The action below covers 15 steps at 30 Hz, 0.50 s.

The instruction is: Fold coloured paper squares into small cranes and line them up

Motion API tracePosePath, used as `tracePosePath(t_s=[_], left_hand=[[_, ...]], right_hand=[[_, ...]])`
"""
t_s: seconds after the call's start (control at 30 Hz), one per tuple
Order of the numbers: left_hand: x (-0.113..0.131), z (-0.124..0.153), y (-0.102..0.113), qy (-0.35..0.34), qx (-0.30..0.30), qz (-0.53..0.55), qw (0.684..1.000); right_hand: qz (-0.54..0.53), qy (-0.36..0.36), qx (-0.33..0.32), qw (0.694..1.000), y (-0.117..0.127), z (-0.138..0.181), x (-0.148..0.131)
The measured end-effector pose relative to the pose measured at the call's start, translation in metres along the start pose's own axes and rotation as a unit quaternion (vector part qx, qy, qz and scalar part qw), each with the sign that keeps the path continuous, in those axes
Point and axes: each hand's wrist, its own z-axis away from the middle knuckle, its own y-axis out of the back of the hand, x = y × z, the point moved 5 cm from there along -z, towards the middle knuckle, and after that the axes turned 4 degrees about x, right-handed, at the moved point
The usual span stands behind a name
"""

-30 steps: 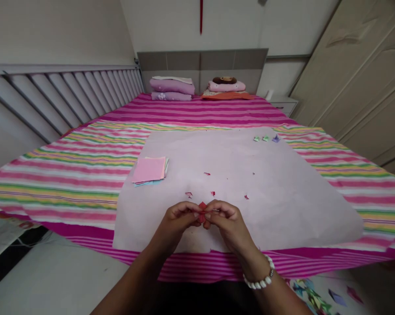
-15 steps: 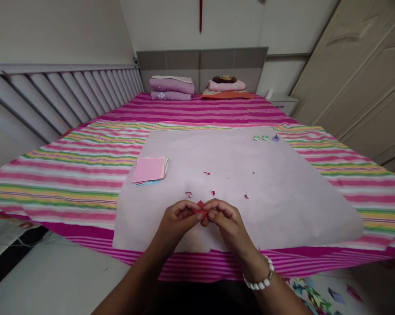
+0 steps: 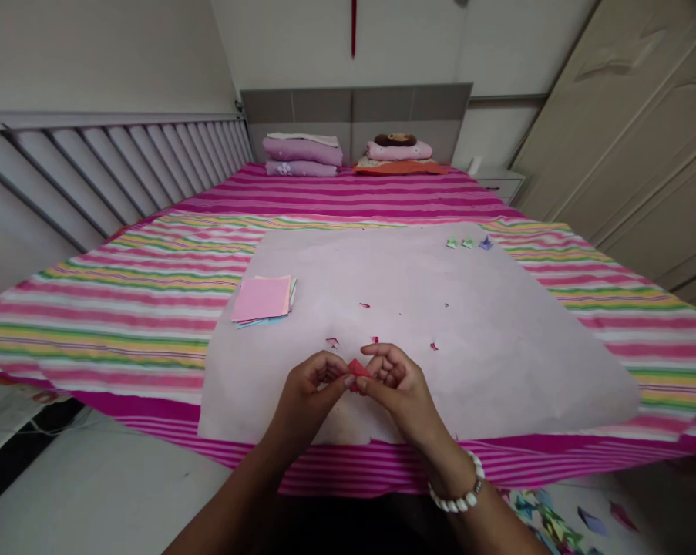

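Note:
A small folded red paper piece point(image 3: 356, 368) is pinched between the fingertips of both hands, just above the near edge of a large pale sheet point(image 3: 498, 347) spread on the bed. My left hand point(image 3: 313, 389) grips it from the left with curled fingers. My right hand point(image 3: 397, 385), with a white bead bracelet at the wrist, grips it from the right. Most of the red piece is hidden by the fingers. Tiny red paper scraps point(image 3: 332, 342) lie on the sheet just beyond my hands.
A stack of pink and pastel paper squares point(image 3: 263, 300) lies left on the sheet. Three small folded pieces point(image 3: 468, 243) sit at its far right. The striped bedspread point(image 3: 122, 308) covers the bed; folded bedding point(image 3: 303, 155) lies at the headboard. Coloured folded papers point(image 3: 556, 524) lie on the floor, lower right.
The hands have stayed in place while the fingers shifted on the red piece. It has turned from upright to a flatter triangle, and my right fingers have curled further back.

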Motion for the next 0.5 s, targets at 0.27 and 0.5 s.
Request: tracePosePath(t_s=[0.27,0.5], left_hand=[[0.004,-0.002,0.002,-0.05,-0.042,-0.029,0.997],[0.01,0.002,0.003,-0.067,-0.033,-0.107,0.991]], right_hand=[[0.009,0.009,-0.005,1.0,0.003,-0.001,-0.001],[0.014,0.01,0.001,1.0,0.003,0.0,-0.004]])
